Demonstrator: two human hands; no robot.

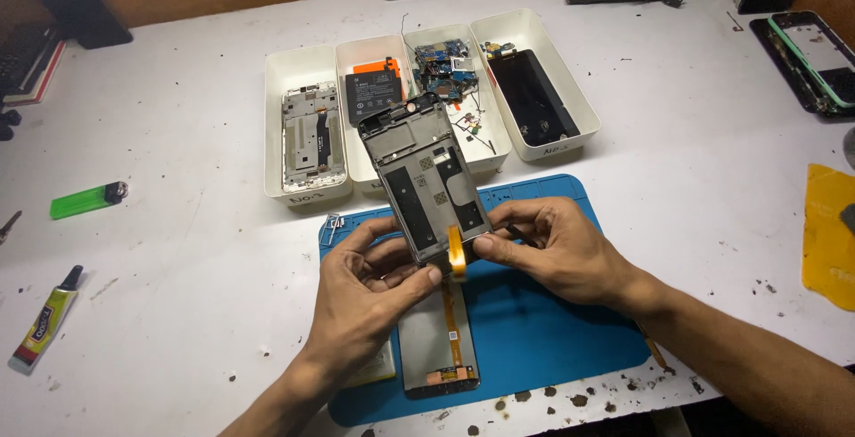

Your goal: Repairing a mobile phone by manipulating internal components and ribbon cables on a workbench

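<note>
Left hand [370, 281]: centre of frame, fingers curled up around the lower left edge of the phone frame [426, 179], gripping it.
Right hand [557, 254]: just right of centre, thumb and forefinger pinched on the orange flex ribbon [457, 253] at the frame's lower end; a thin dark tool seems tucked under the fingers, not clear enough to tell.
Phone frame: held tilted above the blue mat [534, 330], top end leaning toward the trays, grey inner side with black pads facing up.
Display panel [438, 339]: lying on the mat below the hands, lower centre, joined to the frame by the ribbon running up from it.
Step in hand: by appearance, separating or joining frame and display, ribbon being guided through the slot at the frame's lower edge.
Next move calls for: slack kept in the ribbon, no sharp fold, frame held steady by the left hand.
Tray, far left [276, 134]: white, holding a silver mid-frame.
Tray, second [356, 49]: white, holding a black battery with an orange part behind it.
Tray, third [494, 147]: white, holding blue circuit boards, small loose parts and wires.
Tray, far right [570, 89]: white, holding a black panel and a small board.
Lighter [86, 198]: green, left of frame, well apart.
Glue tube [43, 326]: lower left, on the white table [178, 250].
</note>
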